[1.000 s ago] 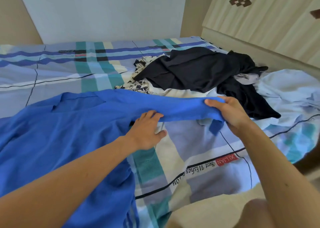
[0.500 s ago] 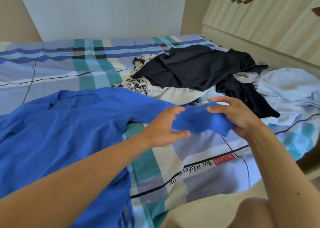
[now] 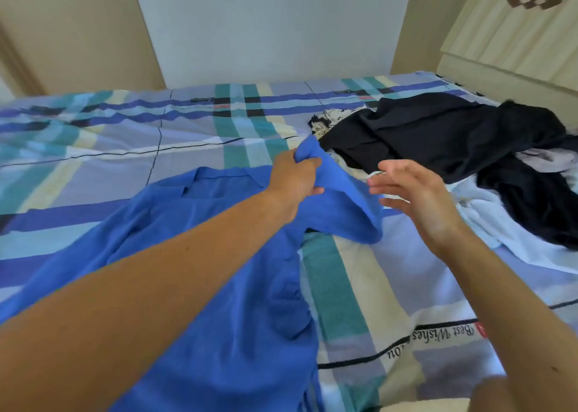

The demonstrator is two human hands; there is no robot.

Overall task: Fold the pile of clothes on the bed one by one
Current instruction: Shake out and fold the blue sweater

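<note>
A bright blue collared shirt (image 3: 200,286) lies spread over the left half of the plaid bed (image 3: 353,286). My left hand (image 3: 295,173) grips the end of its right sleeve and holds it lifted above the shirt's shoulder, so the sleeve (image 3: 347,205) hangs in a loop. My right hand (image 3: 416,195) hovers just right of that sleeve with fingers straight and nothing in it. The pile of clothes sits at the right: a black garment (image 3: 438,136) on top, a black-and-white patterned piece (image 3: 325,122) under it, and pale blue fabric (image 3: 500,224) beside it.
A pale wall runs behind the bed's far edge. A cream striped wardrobe (image 3: 513,29) stands at the upper right, close to the pile. The bed's near edge crosses the lower right corner, with printed lettering (image 3: 438,338) on the sheet.
My right hand has let go of the sleeve end and opened. My left hand took the sleeve end and carried it up and leftward, toward the shirt's shoulder.
</note>
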